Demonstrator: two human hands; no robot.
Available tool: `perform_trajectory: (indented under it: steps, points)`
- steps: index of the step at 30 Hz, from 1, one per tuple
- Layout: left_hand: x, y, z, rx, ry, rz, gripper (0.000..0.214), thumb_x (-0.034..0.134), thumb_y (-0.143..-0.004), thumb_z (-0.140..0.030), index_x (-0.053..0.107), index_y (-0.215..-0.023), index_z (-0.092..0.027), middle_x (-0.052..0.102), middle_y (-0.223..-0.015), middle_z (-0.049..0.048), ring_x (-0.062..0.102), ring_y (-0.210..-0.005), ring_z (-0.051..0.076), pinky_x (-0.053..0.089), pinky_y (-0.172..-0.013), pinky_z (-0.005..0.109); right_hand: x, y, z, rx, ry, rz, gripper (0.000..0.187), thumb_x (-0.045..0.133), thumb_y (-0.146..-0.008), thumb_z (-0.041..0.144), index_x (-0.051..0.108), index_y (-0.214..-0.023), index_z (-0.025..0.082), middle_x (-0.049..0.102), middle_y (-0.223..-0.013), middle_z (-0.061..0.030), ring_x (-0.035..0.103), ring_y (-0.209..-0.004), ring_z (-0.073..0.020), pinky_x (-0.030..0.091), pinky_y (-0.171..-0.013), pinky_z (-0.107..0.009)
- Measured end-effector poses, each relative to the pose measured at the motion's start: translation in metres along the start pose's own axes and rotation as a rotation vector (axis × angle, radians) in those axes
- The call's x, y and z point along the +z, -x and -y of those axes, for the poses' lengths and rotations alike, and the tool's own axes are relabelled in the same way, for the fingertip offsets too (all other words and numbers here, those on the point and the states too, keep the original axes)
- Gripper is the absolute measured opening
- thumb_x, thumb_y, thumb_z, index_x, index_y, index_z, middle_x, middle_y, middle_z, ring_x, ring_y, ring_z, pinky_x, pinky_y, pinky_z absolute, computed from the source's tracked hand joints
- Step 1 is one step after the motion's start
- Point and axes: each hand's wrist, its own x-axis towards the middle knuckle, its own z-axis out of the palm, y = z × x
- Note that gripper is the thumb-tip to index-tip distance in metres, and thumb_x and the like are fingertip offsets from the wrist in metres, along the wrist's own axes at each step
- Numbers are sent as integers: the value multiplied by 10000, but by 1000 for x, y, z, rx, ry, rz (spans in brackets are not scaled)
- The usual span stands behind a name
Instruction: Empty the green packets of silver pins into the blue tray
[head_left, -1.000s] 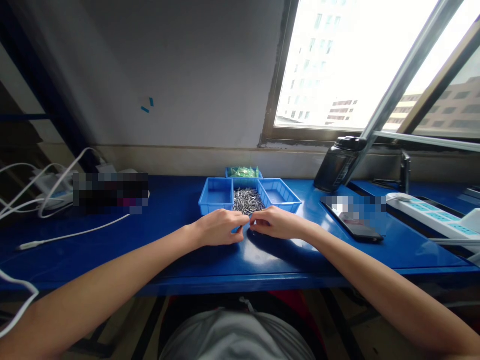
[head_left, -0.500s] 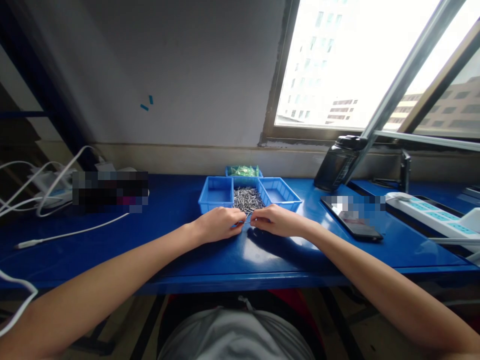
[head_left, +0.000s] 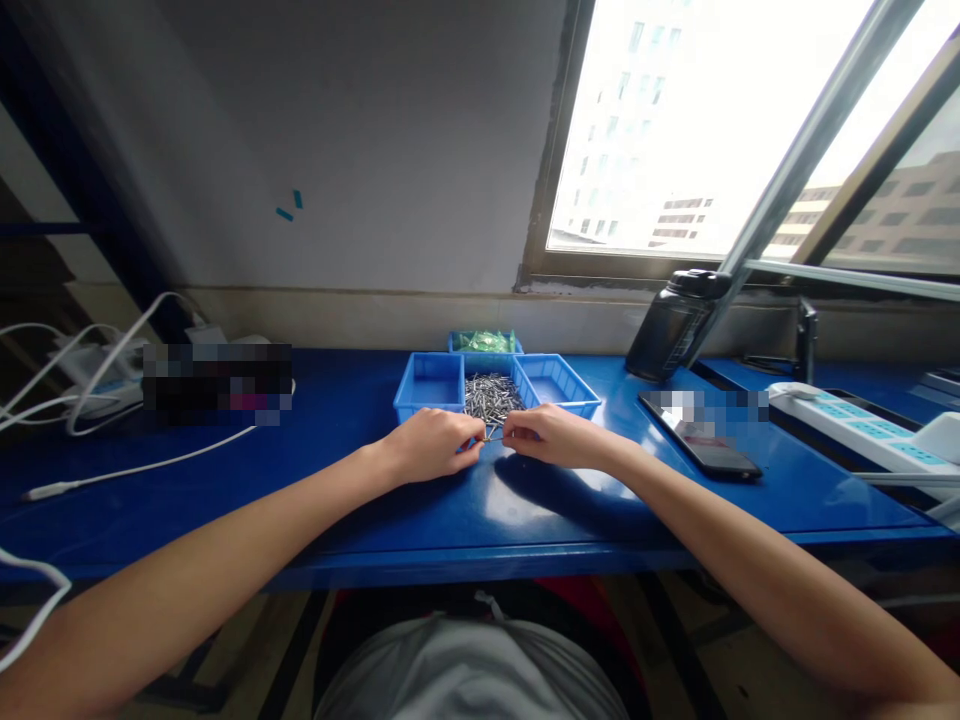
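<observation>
Just in front of the middle tray, both of my hands are close together over the table, fingers pinched. My left hand (head_left: 435,445) and my right hand (head_left: 553,436) have a narrow gap between their fingertips. A thin metal pin (head_left: 494,439) shows in that gap, seemingly gripped at each end; its exact shape is too small to make out. Behind the fingers, the middle blue tray holds a heap of small silvery metal pins (head_left: 491,396). A blue tray (head_left: 430,384) stands to its left, and another blue tray (head_left: 559,384) to its right.
Farther back is a small blue bin with green plastic packets (head_left: 486,342). On the right of the blue table (head_left: 420,540) are a black bottle (head_left: 673,325), a phone (head_left: 697,436) and a white power strip (head_left: 862,428). White cables (head_left: 150,468) lie at the left.
My hands have drawn slightly apart, so the gap between the fingertips is wider. The whole view has shifted a little; the trays and other objects stay in place.
</observation>
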Motion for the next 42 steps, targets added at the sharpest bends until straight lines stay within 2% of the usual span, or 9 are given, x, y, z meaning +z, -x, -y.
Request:
perform_trajectory:
  steps: [10, 19, 23, 30, 42]
  points:
    - [2, 0, 0, 13, -53, 15, 75, 472, -839, -216, 515, -787, -183, 631, -775, -7, 597, -688, 142, 364, -555, 214, 2, 0, 3, 51, 39, 17, 96, 533, -816, 227, 606, -856, 178, 609, -640, 6, 491, -527, -84, 290, -499, -186]
    - [2, 0, -1, -14, -60, -5, 182, 404, -886, -258, 554, -817, -182, 652, -790, 5, 611, -700, 154, 383, -581, 226, 0, 1, 1, -4, 37, 3, 186, 434, -891, 253, 598, -879, 168, 629, -682, -24, 538, -572, -106, 328, -532, -197]
    - [2, 0, -1, -30, -66, -6, 240, 367, -901, -254, 539, -757, -169, 645, -757, 21, 609, -678, 156, 385, -575, 228, 0, 0, 1, 0, 20, 31, 214, 396, -907, 241, 593, -878, 162, 629, -670, -27, 554, -572, -109, 344, -541, -198]
    - [1, -1, -2, -34, -71, -1, 172, 393, -878, -231, 524, -786, -168, 645, -787, 30, 610, -682, 163, 399, -576, 238, 1, 0, -1, 2, 13, 44, 192, 395, -880, 153, 586, -860, 160, 635, -685, -27, 563, -602, -114, 354, -574, -204]
    - [2, -1, -1, -26, -98, 13, 186, 380, -881, -219, 512, -760, -171, 647, -765, 19, 606, -660, 156, 377, -552, 229, 0, 0, 0, -5, 36, 47, 206, 381, -896, 178, 585, -868, 159, 630, -682, -25, 560, -588, -107, 344, -551, -197]
